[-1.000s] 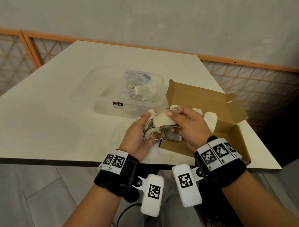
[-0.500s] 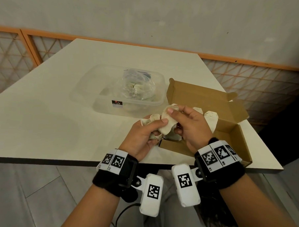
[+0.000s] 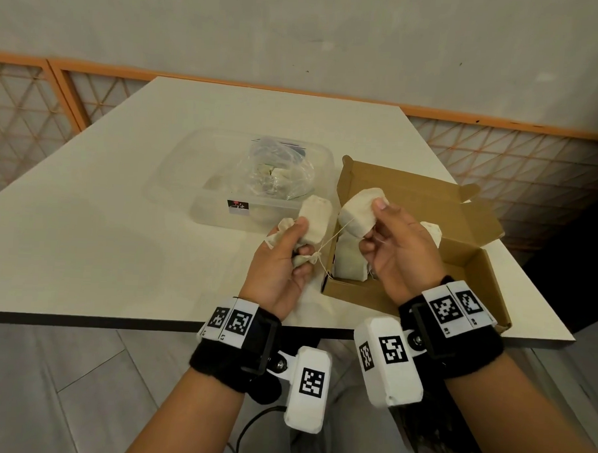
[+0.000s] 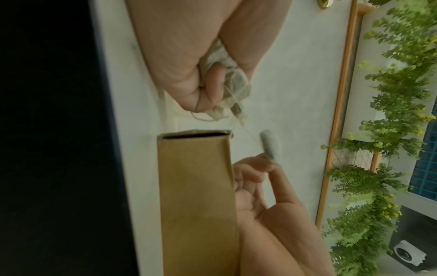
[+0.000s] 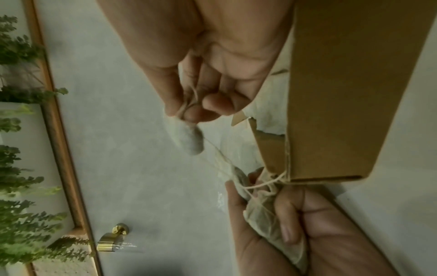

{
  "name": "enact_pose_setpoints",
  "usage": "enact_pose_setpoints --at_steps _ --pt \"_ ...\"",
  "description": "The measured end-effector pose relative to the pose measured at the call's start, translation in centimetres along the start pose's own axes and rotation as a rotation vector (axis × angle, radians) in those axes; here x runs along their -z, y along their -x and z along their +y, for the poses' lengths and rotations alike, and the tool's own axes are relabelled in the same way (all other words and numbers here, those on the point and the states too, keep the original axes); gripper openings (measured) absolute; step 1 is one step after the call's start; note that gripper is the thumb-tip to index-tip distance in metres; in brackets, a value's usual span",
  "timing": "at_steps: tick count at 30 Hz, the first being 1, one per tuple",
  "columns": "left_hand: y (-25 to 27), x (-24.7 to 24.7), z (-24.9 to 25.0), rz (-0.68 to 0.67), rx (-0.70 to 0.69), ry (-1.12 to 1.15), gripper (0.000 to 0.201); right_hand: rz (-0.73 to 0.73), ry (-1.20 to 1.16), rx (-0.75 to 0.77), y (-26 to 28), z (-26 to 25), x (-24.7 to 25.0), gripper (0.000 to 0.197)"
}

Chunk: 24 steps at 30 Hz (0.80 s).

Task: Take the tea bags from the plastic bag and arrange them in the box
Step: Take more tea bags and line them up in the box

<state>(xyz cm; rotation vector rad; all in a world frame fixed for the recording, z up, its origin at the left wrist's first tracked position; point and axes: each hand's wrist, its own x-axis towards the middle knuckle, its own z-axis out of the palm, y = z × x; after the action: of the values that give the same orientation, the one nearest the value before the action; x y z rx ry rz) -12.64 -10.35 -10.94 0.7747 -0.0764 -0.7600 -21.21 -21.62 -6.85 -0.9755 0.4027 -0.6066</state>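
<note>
My left hand (image 3: 298, 238) grips a bunch of pale tea bags (image 3: 314, 223) just left of the open cardboard box (image 3: 474, 261). Above the box's near left corner, my right hand (image 3: 373, 226) pinches a single tea bag (image 3: 356, 215). A thin string (image 3: 334, 240) stretches taut from this bag to the bunch. More tea bags (image 3: 349, 266) lie inside the box. The clear plastic bag (image 3: 276, 172) holds further tea bags. In the left wrist view my fingers (image 4: 212, 87) curl round the bunch (image 4: 232, 78). The right wrist view shows the pinched bag (image 5: 189, 140).
The plastic bag sits in a clear plastic tub (image 3: 190, 173) left of the box, on a white table (image 3: 102, 217). The box's lid (image 3: 405, 193) stands open toward the back. The table's near edge runs just under my wrists. An orange lattice rail lines the wall behind.
My hands have moved apart and risen. The right hand has pulled one tea bag out of the bunch toward the box, drawing its string taut.
</note>
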Motion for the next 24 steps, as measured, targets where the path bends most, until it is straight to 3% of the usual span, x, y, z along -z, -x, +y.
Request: enact_pose_setpoints --at_steps 3,6,10,14,20,24 --pt "0.0 -0.1 -0.2 -0.001 -0.059 -0.052 0.015 -0.101 0.007 -0.013 0.3 -0.1 0.0 0.009" --pt "0.0 -0.1 -0.5 -0.043 -0.103 -0.160 0.009 -0.145 0.157 -0.007 0.5 0.2 -0.3 0.011" --pt "0.3 -0.1 -0.6 -0.096 -0.083 -0.243 0.013 -0.088 0.353 0.045 0.1 1.0 -0.5 0.005" --pt "0.6 -0.3 -0.4 -0.134 -0.056 -0.262 0.012 -0.032 0.378 0.071 -0.2 1.3 -0.4 0.007" --pt "0.6 -0.2 -0.5 -0.175 -0.090 -0.313 0.043 -0.022 0.385 0.068 0.0 1.2 -0.7 0.004" --pt "0.5 -0.1 -0.6 -0.129 -0.072 -0.286 0.020 0.019 0.359 0.061 0.1 1.2 -0.8 0.013"
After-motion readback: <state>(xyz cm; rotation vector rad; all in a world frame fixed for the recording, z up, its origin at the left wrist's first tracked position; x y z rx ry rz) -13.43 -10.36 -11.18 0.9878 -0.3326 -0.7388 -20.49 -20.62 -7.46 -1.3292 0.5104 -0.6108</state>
